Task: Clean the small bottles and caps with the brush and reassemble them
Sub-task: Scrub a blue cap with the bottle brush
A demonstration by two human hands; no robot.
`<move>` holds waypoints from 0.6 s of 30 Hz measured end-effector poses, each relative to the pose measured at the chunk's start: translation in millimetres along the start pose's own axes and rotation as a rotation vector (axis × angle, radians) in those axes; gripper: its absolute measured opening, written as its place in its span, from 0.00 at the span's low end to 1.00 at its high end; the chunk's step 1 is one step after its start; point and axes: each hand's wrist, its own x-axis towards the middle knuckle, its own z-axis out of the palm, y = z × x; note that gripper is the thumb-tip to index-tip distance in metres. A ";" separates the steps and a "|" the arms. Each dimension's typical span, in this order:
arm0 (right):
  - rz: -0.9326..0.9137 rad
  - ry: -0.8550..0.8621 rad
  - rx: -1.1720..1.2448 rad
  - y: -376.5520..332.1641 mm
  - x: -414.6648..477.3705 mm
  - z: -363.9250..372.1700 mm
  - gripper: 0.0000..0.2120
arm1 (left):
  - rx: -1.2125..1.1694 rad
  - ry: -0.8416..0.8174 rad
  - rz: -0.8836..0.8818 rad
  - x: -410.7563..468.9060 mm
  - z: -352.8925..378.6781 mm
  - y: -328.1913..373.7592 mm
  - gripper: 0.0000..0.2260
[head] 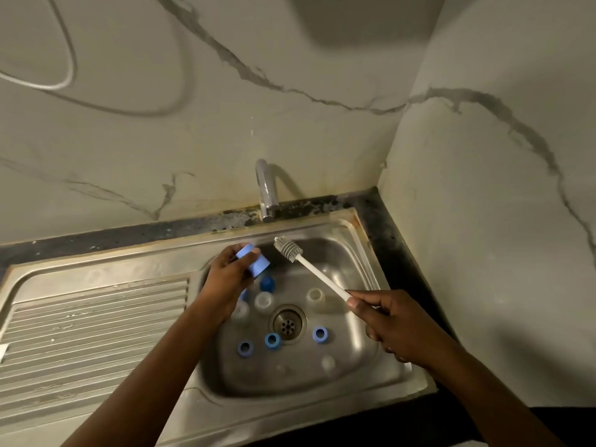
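While our left hand [225,280] pinches a blue cap [253,262] above the sink [348,253], at eleven o'clock from the drain [288,324], our right hand [387,327] grips the brush [312,269] handle at three o'clock — bristles just beside the cap, not touching; loose caps [272,341] and clear bottles [264,301] ring the drain

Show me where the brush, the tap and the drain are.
brush [312,269], head view, on its white handle below the bristles.
tap [266,191], head view, on the metal spout.
drain [287,324], head view, on the strainer's centre.
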 end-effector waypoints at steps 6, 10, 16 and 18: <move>0.048 0.046 0.037 37.3 14.1 -10.2 0.12 | 0.325 0.016 0.080 39.7 36.0 -43.5 0.17; 0.066 0.093 0.037 64.4 22.8 -19.6 0.15 | 0.580 -0.045 0.080 75.8 49.0 -80.8 0.18; 0.088 0.121 0.042 105.8 35.7 -22.6 0.15 | 1.015 -0.064 0.199 125.3 64.6 -120.2 0.18; 0.093 0.132 0.044 118.2 40.0 -20.0 0.13 | 1.115 -0.094 0.223 140.6 69.6 -129.6 0.19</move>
